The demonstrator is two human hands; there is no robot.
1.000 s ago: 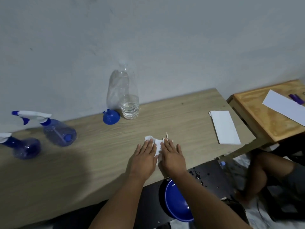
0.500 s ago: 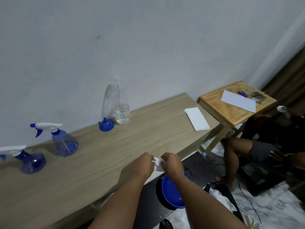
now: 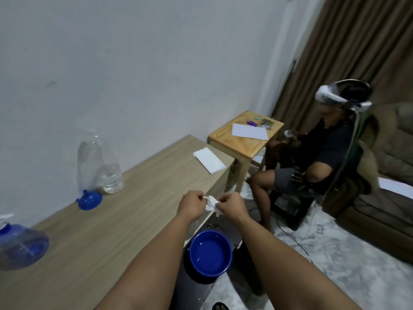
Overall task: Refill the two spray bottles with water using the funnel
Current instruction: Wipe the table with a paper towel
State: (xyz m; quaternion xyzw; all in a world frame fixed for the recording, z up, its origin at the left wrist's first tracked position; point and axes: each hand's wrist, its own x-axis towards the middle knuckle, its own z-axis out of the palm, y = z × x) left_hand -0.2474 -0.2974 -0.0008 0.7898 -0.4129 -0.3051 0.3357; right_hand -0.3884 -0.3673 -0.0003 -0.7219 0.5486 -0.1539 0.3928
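1. Both hands have lifted off the table (image 3: pixel 93 242) since the earlier frames: the left hand (image 3: pixel 192 205) and right hand (image 3: pixel 231 206) now hang in the air at centre frame, over the table's near right edge, where a second ago they pressed flat on the wood.
2. Fingers of both hands are curled and pinch a crumpled white tissue (image 3: pixel 212 204) between them.
3. Below the hands, at lower centre, a blue bowl (image 3: pixel 210 252) sits on a dark surface off the table.
4. One spray bottle (image 3: pixel 21 246) stands at the far left edge, trigger head partly cut off; the second has slipped out of view as the head turned right.
5. Farther back, the blue funnel (image 3: pixel 89 199) lies upside down, just beside the clear water bottle (image 3: pixel 100 166), which holds little water.
6. Judging by this, refilling looks finished and the person is wiping up.
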